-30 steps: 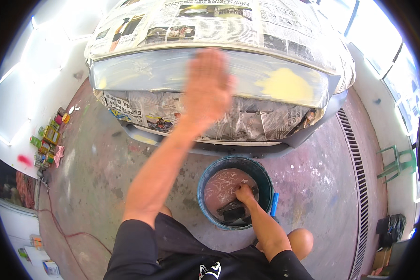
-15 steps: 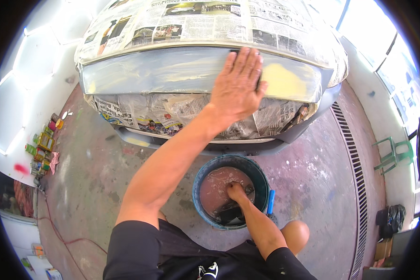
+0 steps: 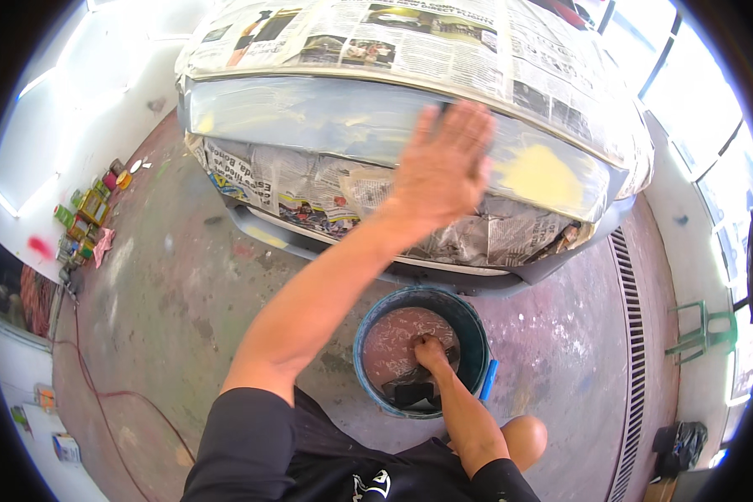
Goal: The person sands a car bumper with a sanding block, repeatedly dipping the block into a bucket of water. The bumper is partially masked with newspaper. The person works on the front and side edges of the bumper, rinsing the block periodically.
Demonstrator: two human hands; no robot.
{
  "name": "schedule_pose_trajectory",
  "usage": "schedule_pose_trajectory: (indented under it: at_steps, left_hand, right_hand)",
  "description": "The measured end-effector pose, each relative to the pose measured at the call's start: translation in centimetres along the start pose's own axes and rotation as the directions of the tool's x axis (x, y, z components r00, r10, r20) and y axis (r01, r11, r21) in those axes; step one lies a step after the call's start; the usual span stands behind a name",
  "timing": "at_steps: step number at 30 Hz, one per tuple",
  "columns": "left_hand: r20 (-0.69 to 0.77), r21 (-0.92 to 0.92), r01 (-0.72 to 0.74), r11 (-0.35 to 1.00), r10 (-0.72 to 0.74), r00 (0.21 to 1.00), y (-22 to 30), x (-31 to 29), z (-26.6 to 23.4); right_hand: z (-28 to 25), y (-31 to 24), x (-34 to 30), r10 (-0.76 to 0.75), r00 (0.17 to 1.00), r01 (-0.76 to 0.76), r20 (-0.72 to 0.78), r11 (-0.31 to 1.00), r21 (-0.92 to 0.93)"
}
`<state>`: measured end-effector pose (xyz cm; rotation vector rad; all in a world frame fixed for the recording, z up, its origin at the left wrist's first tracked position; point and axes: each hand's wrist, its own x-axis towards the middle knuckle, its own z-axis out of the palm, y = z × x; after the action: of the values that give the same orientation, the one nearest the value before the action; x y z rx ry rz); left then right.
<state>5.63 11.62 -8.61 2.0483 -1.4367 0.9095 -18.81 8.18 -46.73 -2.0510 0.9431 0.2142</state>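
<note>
My left hand (image 3: pixel 443 171) lies over a grey car panel (image 3: pixel 309 105) streaked with pale filler. Beneath its fingers, mostly hidden, is a dark sanding pad (image 3: pixel 446 107), whose edges show at the fingertips and beside the thumb. A yellow filler patch (image 3: pixel 544 176) is just to the right. My right hand (image 3: pixel 431 353) is down inside a dark teal bucket (image 3: pixel 363 351) with cloudy pinkish water (image 3: pixel 393 330). Its fingers are closed, and what they hold cannot be made out. A black sheet-like piece (image 3: pixel 414 393) sits in the bucket below that hand.
Newspaper masking (image 3: pixel 443 54) covers the car above and below the panel. A blue handle grip (image 3: pixel 489 381) hangs on the bucket's right side. Paint cans (image 3: pixel 88 213) line the left wall, with a red hose (image 3: pixel 100 393) nearby. To the right are a floor grate (image 3: pixel 632 335) and a green chair (image 3: pixel 701 332).
My view has shifted, so the car and bucket appear farther right and lower. The left hand is slightly blurred, still over the panel left of the yellow patch. The right hand stays in the bucket.
</note>
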Motion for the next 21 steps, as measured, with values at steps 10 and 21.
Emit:
schedule_pose_trajectory:
  at_steps: [10,21]
  left_hand:
    - [0.14,0.179,0.158,0.971,-0.184,0.973,-3.0,-2.8,-3.9]
    - [0.11,0.151,0.285,0.947,-0.303,0.947,-6.0,-3.4,-3.5]
  right_hand:
    - [-0.1,-1.4,-1.7,-0.046,0.998,0.051,0.04,0.989,-0.141]
    - [-6.2,-8.5,-3.5,-0.162,0.97,0.235,0.181,0.812,-0.534]
